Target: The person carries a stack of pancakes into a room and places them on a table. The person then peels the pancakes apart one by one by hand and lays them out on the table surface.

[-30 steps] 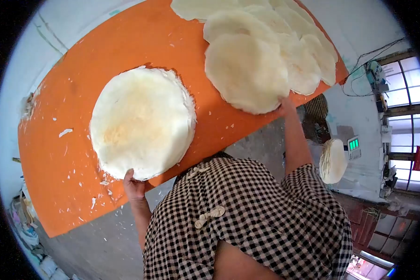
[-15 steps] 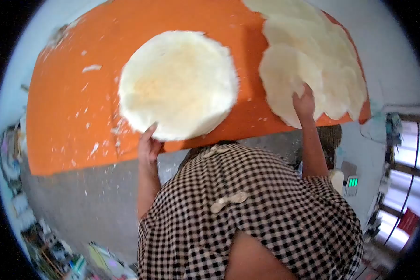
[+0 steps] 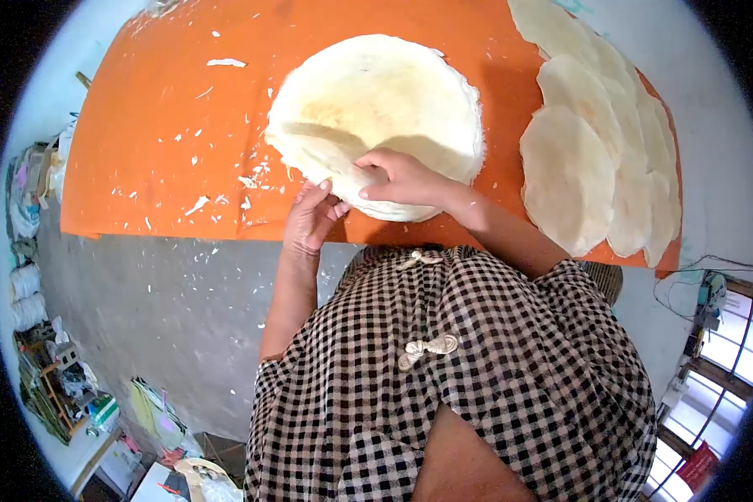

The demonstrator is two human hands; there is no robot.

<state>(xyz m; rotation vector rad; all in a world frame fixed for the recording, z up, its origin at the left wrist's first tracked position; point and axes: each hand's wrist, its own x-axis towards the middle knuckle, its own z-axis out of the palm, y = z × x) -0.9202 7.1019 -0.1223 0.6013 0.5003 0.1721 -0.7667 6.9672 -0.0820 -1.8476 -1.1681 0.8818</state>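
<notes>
Stack of thin round sheets (image 3: 393, 92) sits at near edge of orange counter (image 3: 167, 100), approx. midway L–R, prob. so both hands reach it w/o stretching. L hand (image 3: 311, 219) seems to pinch near rim of the top sheet (image 3: 330, 163), thumb above, fingers curled; R hand (image 3: 406, 180) lies across from the R, thumb & fingers parted on the turned-up part, can't tell if they grip it. Prob. takes both b/c the sheet looks thin & floppy. Loose sheets (image 3: 569, 180) overlap along counter's R edge, prob. staggered so each rim is easy to get at. White scraps (image 3: 226, 63) lie L of stack. Containers: well apart from counter's near edge, round tan tub-like thing (image 3: 188, 467) w/ clear plastic (image 3: 217, 487) in or on it, unclear which; white bag-like bundles (image 3: 28, 293) beyond counter's L edge, contents not visible.
</notes>
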